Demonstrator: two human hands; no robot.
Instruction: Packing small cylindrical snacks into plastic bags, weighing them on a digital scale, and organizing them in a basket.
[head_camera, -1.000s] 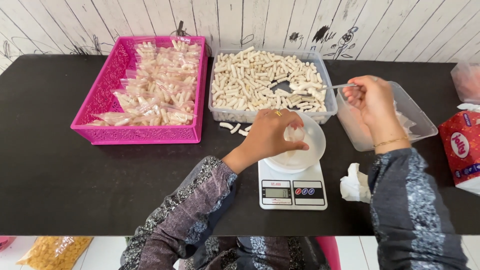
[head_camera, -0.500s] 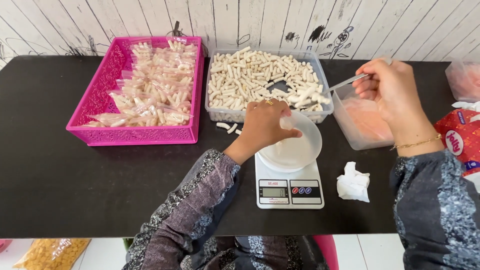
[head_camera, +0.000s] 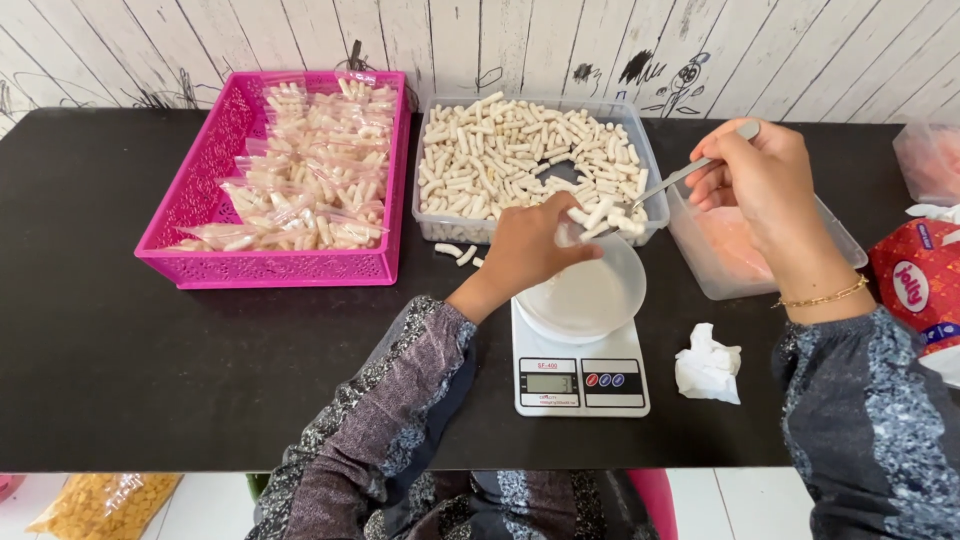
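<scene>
Right hand (head_camera: 765, 180) lifts loaded spoon (head_camera: 640, 195); left hand (head_camera: 530, 245) seemingly holds bag.

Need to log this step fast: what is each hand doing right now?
Left hand: closed, pinching a small clear bag over the white bowl.
Right hand: closed on a metal spoon loaded with pale snack sticks.

Bright, even daylight fills the scene with no hard glare. The black table (head_camera: 150, 350) looks matte, and only soft, short shadows sit beside the things on it. The centre is sharp. Toward the frame's edges the table's far rim bows slightly from wide-lens distortion. The sleeves nearest the camera look slightly soft.
</scene>
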